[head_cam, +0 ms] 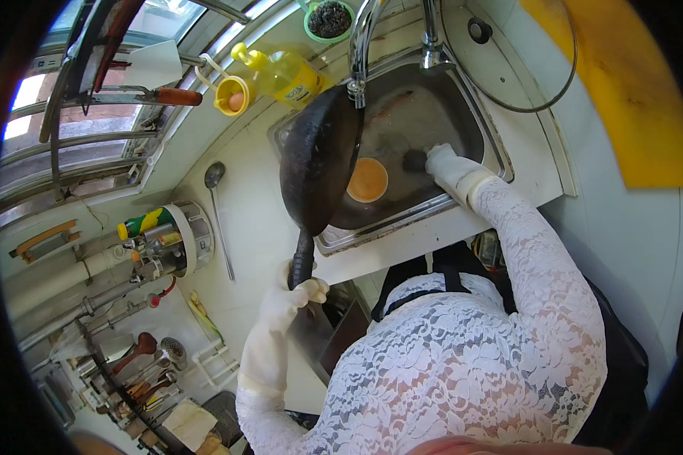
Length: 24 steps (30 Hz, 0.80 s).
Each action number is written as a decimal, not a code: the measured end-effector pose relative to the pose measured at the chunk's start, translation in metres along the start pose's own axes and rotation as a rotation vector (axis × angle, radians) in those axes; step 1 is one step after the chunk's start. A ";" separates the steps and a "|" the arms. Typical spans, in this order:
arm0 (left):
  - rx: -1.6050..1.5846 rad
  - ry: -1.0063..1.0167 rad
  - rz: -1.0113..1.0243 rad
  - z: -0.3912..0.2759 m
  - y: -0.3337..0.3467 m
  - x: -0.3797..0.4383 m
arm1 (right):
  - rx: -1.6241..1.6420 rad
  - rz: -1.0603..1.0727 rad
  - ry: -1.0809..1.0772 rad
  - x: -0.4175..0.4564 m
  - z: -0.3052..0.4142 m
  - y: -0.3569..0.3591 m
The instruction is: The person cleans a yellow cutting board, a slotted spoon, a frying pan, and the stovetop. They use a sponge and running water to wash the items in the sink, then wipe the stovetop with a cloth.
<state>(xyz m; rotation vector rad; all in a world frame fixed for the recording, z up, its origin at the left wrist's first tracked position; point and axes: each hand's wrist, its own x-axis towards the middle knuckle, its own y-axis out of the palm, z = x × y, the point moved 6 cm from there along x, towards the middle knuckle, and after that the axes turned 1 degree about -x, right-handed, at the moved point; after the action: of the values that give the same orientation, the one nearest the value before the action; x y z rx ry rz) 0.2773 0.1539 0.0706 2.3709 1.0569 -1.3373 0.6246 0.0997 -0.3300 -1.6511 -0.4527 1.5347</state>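
Note:
My left hand (299, 290), in a white rubber glove, grips the black handle of a wok (321, 159). The wok is tipped on its side over the left part of the metal sink (503, 170), its dark underside facing left. My right hand (447, 165), gloved too, reaches into the sink. At its fingertips is a small dark scrubber (414, 161), blurred in outline, that it appears to hold. Between the wok and this hand, a round orange bowl (367, 180) lies in the sink. The wok hides the sink's left side.
A chrome faucet (358, 57) reaches over the wok's rim. Behind the sink stand a yellow soap bottle (296, 79), a yellow cup (233, 98) and a green bowl of steel wool (329, 20). A ladle (216, 193) lies on the left counter near a bottle rack (196, 239).

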 end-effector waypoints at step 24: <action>-0.568 -0.092 0.212 0.007 0.049 -0.002 | 0.772 -0.622 0.080 -0.116 -0.081 -0.130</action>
<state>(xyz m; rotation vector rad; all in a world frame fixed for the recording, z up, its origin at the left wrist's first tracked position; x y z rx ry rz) 0.3053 0.1141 0.0607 1.9151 0.9664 -0.9095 0.7131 0.0666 -0.1625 -0.8490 -0.2417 0.9787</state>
